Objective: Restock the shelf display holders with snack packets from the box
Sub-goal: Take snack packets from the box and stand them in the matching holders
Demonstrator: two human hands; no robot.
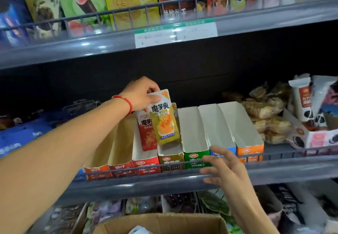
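My left hand (141, 94) reaches into the middle shelf and pinches the top of a gold-yellow snack packet (165, 122), held upright over the gold display holder (171, 158). A red packet (146, 133) stands in the red holder (146, 164) just to its left. The green holder (196, 158), the blue holder (224, 149) and the orange holder (249, 150) show only white insides. My right hand (222, 168) hovers with spread, relaxed fingers in front of the shelf rail (128, 170), holding nothing. The cardboard box (164, 222) sits open at the bottom edge.
Two more red-fronted holders (109, 169) stand left of the red one. Wrapped pastries (267, 116) and snack boxes (314, 116) fill the shelf's right side, blue packs (20, 135) the left. Tall boxes line the upper shelf (128, 7). Price tags (175, 32) hang on its edge.
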